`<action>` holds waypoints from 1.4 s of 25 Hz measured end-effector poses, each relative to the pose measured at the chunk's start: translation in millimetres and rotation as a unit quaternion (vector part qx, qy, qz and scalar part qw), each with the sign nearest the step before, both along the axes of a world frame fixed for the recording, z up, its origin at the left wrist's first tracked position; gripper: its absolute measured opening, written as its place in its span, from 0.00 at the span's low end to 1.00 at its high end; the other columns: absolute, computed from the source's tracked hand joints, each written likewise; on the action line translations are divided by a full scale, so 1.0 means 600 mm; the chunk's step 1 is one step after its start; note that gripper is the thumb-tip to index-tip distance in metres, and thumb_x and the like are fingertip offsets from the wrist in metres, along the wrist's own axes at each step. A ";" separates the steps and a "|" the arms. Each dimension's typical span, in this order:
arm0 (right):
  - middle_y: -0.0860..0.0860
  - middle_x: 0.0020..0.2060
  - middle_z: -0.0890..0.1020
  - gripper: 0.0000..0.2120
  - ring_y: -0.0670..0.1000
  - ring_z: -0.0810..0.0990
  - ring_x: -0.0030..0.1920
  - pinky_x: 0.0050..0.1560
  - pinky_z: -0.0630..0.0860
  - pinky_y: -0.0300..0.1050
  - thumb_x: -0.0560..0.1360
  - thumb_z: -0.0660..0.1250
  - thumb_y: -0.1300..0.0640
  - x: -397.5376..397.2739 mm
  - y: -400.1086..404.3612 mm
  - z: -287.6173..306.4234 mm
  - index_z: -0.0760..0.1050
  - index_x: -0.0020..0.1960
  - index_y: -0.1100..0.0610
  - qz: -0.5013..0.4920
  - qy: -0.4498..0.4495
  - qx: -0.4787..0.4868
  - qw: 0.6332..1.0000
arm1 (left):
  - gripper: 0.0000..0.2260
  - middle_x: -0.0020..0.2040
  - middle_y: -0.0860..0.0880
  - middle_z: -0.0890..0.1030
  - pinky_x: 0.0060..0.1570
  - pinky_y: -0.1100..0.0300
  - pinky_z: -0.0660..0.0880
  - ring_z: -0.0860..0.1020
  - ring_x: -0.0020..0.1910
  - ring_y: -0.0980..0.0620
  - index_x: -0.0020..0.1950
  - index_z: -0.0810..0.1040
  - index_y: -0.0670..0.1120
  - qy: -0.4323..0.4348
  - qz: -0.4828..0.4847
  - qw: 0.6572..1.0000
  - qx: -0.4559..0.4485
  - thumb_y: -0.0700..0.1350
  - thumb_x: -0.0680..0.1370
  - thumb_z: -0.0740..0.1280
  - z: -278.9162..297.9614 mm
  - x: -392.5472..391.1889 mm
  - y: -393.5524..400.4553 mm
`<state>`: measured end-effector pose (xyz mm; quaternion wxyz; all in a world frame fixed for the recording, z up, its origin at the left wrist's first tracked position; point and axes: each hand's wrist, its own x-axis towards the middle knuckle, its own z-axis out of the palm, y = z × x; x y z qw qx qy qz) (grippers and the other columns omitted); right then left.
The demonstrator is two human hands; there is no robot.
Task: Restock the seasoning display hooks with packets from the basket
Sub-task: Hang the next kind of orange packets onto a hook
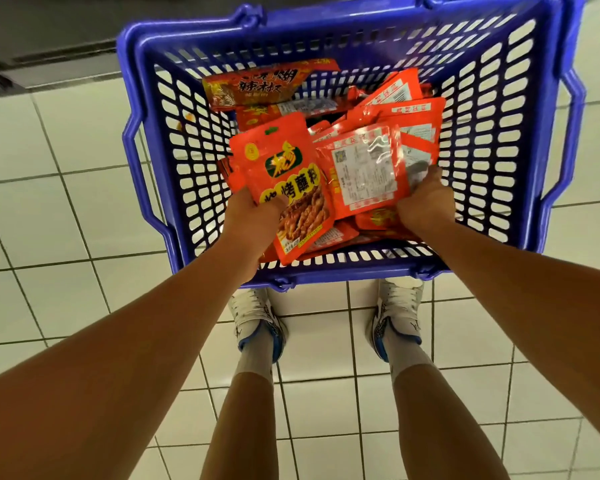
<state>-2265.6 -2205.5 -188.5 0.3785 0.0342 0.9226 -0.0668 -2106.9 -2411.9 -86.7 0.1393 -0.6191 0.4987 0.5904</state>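
Note:
A blue plastic basket (pixel 329 39) stands on the tiled floor in front of my feet, filled with several red-orange seasoning packets. My left hand (pixel 246 220) grips the lower edge of one packet (pixel 284 174) that shows its printed front, tilted up over the pile. My right hand (pixel 425 199) holds a second packet (pixel 364 171) by its right lower corner, back side with the white label facing me. Both packets sit side by side above the basket's near half. No display hooks are in view.
A larger red chili packet (pixel 253 84) lies at the basket's far left. The basket's folded handles (pixel 568 98) rest on its rim. White floor tiles (pixel 66 220) surround it. A dark shelf base (pixel 49 39) runs along the top left. My shoes (pixel 257 317) stand just behind the basket.

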 end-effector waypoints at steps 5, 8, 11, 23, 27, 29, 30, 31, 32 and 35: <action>0.60 0.61 0.79 0.23 0.63 0.79 0.59 0.51 0.74 0.47 0.76 0.68 0.57 -0.050 0.004 0.040 0.68 0.69 0.59 0.082 -0.004 -0.032 0.996 | 0.08 0.45 0.55 0.83 0.48 0.52 0.79 0.82 0.49 0.48 0.45 0.77 0.59 0.010 -0.089 0.996 -0.006 0.45 0.79 0.68 0.016 -0.022 0.008; 0.58 0.69 0.71 0.36 0.61 0.70 0.70 0.68 0.72 0.56 0.72 0.74 0.53 -0.066 -0.036 0.025 0.62 0.74 0.57 0.132 0.002 -0.097 0.986 | 0.08 0.47 0.55 0.83 0.47 0.53 0.79 0.82 0.49 0.48 0.50 0.76 0.60 0.008 -0.090 0.996 -0.012 0.45 0.80 0.67 0.007 -0.019 0.006; 0.55 0.75 0.65 0.47 0.60 0.63 0.75 0.73 0.67 0.60 0.68 0.78 0.43 -0.067 -0.078 -0.005 0.58 0.77 0.57 0.033 -0.034 -0.093 0.995 | 0.07 0.50 0.54 0.83 0.46 0.53 0.78 0.82 0.49 0.50 0.50 0.76 0.60 -0.005 -0.053 0.998 -0.014 0.46 0.81 0.66 -0.005 -0.008 0.002; 0.59 0.58 0.83 0.09 0.61 0.83 0.54 0.47 0.82 0.53 0.68 0.72 0.67 0.074 -0.079 0.264 0.79 0.47 0.60 0.427 0.088 -0.394 0.809 | 0.20 0.54 0.44 0.86 0.49 0.42 0.81 0.85 0.51 0.41 0.63 0.78 0.49 0.079 0.123 0.975 0.165 0.60 0.79 0.64 0.103 -0.060 -0.008; 0.49 0.67 0.78 0.16 0.53 0.77 0.66 0.61 0.78 0.58 0.73 0.66 0.44 0.076 -0.066 0.335 0.77 0.59 0.46 0.332 -0.035 -0.411 0.848 | 0.08 0.47 0.46 0.87 0.47 0.44 0.82 0.85 0.49 0.40 0.55 0.80 0.50 0.077 0.044 0.991 0.097 0.39 0.78 0.70 0.169 -0.052 -0.014; 0.39 0.57 0.80 0.19 0.48 0.81 0.56 0.55 0.81 0.54 0.72 0.65 0.36 0.052 -0.069 0.375 0.71 0.60 0.39 0.143 0.021 -0.381 0.913 | 0.11 0.49 0.47 0.87 0.51 0.39 0.81 0.85 0.49 0.41 0.57 0.80 0.49 0.080 0.030 0.991 0.103 0.40 0.76 0.73 0.221 -0.045 -0.020; 0.37 0.55 0.79 0.22 0.48 0.81 0.55 0.53 0.81 0.52 0.70 0.67 0.33 0.035 -0.073 0.399 0.69 0.60 0.37 0.057 0.026 -0.366 0.928 | 0.13 0.49 0.47 0.87 0.51 0.38 0.81 0.85 0.49 0.41 0.57 0.80 0.49 0.093 0.026 0.989 0.111 0.41 0.74 0.75 0.253 -0.044 -0.021; 0.38 0.57 0.80 0.26 0.50 0.82 0.56 0.53 0.80 0.52 0.67 0.70 0.31 0.018 -0.079 0.424 0.68 0.61 0.38 -0.038 -0.020 -0.374 0.926 | 0.15 0.49 0.48 0.87 0.49 0.39 0.82 0.86 0.48 0.42 0.57 0.80 0.50 0.118 0.021 0.985 0.121 0.42 0.71 0.76 0.287 -0.044 -0.022; 0.41 0.58 0.81 0.31 0.53 0.83 0.58 0.53 0.80 0.54 0.65 0.73 0.31 0.002 -0.085 0.451 0.69 0.63 0.41 -0.130 -0.092 -0.400 0.902 | 0.17 0.49 0.48 0.87 0.45 0.43 0.83 0.86 0.48 0.43 0.56 0.80 0.50 0.149 0.018 0.980 0.129 0.43 0.69 0.77 0.325 -0.045 -0.022; 0.53 0.56 0.85 0.32 0.58 0.85 0.55 0.51 0.82 0.59 0.66 0.77 0.37 -0.025 -0.104 0.553 0.77 0.65 0.51 -0.221 -0.218 -0.477 0.822 | 0.22 0.51 0.46 0.87 0.39 0.52 0.82 0.86 0.48 0.44 0.58 0.80 0.51 0.228 0.007 0.963 0.145 0.46 0.66 0.78 0.436 -0.054 -0.022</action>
